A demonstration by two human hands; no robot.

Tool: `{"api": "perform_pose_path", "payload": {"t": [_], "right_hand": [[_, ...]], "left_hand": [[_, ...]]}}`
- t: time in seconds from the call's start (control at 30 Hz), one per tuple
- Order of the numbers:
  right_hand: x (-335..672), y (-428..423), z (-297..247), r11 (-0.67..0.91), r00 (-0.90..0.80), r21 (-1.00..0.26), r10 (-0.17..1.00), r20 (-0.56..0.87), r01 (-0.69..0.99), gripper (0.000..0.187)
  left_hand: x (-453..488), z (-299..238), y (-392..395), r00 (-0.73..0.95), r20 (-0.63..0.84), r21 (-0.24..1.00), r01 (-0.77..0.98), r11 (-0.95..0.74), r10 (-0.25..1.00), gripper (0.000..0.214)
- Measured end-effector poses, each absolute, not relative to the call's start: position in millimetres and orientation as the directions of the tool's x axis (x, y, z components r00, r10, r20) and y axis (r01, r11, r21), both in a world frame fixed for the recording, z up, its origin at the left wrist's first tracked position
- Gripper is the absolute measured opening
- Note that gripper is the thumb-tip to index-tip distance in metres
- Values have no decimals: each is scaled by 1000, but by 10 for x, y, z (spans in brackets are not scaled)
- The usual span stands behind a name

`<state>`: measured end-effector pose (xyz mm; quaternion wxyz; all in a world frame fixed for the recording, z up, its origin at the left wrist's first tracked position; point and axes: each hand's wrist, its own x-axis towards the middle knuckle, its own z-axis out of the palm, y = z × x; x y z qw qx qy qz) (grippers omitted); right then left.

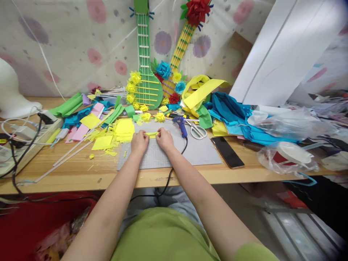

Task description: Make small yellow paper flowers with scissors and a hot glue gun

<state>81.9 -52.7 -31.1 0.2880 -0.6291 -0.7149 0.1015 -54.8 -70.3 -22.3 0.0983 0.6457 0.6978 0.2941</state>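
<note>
Between my two hands a narrow strip of yellow crepe paper stretches just above the grey mat. My left hand pinches its left end and my right hand its right end; both are closed, and the fingertips are partly hidden. Left of my left hand lies a stack of yellow paper squares. Yellow paper roses sit just beyond my hands. A blue glue gun and white-handled scissors lie to the right of my right hand.
A green paper lute and a yellow one lean on the back wall covering. Blue crepe paper and a black phone lie at right. A power strip stands at left. The glue gun's cord hangs over the table edge.
</note>
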Motion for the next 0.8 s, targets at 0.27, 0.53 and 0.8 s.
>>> {"api": "perform_pose_path", "payload": {"t": [0.27, 0.53, 0.8], "right_hand": [[800, -539, -315, 216, -82, -431, 948, 308, 876, 21], [803, -555, -314, 254, -126, -390, 938, 323, 885, 20], [812, -531, -353, 237, -113, -375, 940, 323, 896, 21]], "left_hand": [[-517, -217, -703, -128, 267, 495, 869, -22, 955, 22], [-481, -175, -708, -124, 280, 439, 898, -13, 952, 18], [-504, -188, -698, -131, 276, 451, 893, -8, 952, 17]]}}
